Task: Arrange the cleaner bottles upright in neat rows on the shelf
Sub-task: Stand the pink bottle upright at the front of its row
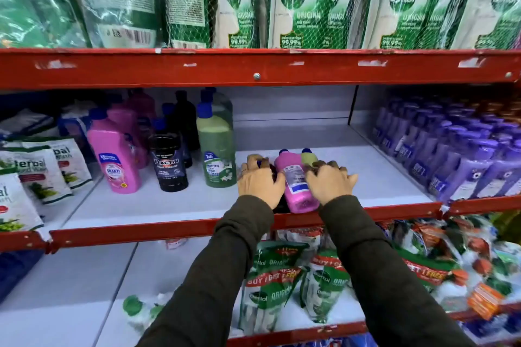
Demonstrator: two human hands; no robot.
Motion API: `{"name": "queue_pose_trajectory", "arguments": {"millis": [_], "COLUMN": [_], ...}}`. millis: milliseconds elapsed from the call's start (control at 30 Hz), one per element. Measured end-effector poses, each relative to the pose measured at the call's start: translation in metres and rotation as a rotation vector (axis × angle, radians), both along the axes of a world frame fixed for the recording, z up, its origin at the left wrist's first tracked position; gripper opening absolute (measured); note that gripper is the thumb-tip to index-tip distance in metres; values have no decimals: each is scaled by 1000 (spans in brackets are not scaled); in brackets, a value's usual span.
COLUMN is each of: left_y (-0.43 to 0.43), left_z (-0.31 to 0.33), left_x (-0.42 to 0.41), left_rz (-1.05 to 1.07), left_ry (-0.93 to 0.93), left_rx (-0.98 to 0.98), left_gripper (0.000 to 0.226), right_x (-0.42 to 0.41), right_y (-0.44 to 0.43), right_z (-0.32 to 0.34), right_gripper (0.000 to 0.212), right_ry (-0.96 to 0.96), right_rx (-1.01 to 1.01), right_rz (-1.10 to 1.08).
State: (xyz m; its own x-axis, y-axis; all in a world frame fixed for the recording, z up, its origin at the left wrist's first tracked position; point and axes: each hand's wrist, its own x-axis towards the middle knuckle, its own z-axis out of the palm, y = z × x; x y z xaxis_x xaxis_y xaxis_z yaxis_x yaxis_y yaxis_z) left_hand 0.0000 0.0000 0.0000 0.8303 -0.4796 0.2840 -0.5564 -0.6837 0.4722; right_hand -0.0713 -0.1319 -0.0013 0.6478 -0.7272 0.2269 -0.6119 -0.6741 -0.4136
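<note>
Cleaner bottles are split in two lots atm. Three are lying flat on the white shelf [352,166] near the front edge, right of centre: a pink bottle [293,182] in the middle, a dark bottle [273,170] on its left (mostly hidden) and a green bottle [308,157] on its right, only the cap end showing. Long axes run near-to-far, caps pointing at the back wall, bases toward the red front rail [183,229].

Left hand [260,182] is laid over the dark one, fingers curled round it. Right hand [328,182] is draped over the green one w/ thumb side touching the pink. Hands are apart, pink bottle between them. How firmly either is gripped can't be told, palms cover too much.

Already upright, further left: a pink Shakti bottle [118,155], a black Bactin bottle [168,162] and a green Bactin bottle [217,149], each w/ more behind it.

Prob next: the flat ones get tipped up by the cap ends and slid left to the matching colour rows. Left hand is nearer those rows. Pink is free, so it could roll if nudged.
</note>
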Motion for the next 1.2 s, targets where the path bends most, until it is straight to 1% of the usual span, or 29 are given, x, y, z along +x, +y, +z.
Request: {"name": "queue_pose_trajectory", "arguments": {"millis": [33, 100, 200, 333, 467, 533, 567, 667, 733, 800, 900, 1033, 1200], "left_y": [-4, -11, -20, -23, -22, -21, -20, -10, 1, 16, 49, 99, 169], "left_z": [-3, -9, -11, -7, -13, -17, -17, -12, -7, -1, 5, 5, 2], "left_x": [3, 6, 2, -3, -13, -18, -19, -16, -8, 0, 13, 37, 66], "left_rz": [2, 3, 16, 71, 93, 93, 79, 4, -49, -99, -139, -107, -82], "left_ry": [81, 167, 272, 335, 351, 357, 376, 505, 579, 619, 609, 543, 435], "left_rx": [13, 34, -45, -133, -234, -336, -423, -687, -813, -918, -986, -997, -1027], "left_gripper": [46, 44, 37, 32, 33, 37, 38, 39, 40, 37, 36, 45, 44], "right_x": [0, 3, 5, 3, 1, 1, 0, -2, -3, -2, 8, 36, 74], "right_y": [-2, -5, -6, -12, -15, -16, -17, -10, 2, 16, 45, 91, 159], "right_z": [-1, -6, -8, -7, -5, -5, -6, -7, -2, 5, 14, 15, 11], "right_gripper": [42, 43, 42, 42, 43, 40, 39, 38, 36, 34, 40, 44, 39], "right_ry": [35, 47, -57, -147, -262, -341, -398, -569, -674, -737, -791, -761, -753], "right_rx": [24, 41, 161, 293, 417, 505, 571, 792, 871, 890, 922, 852, 836], "right_rz": [5, 35, 89, 74, 34, 47, 70, 162, 242, 315, 417, 505, 589]}}
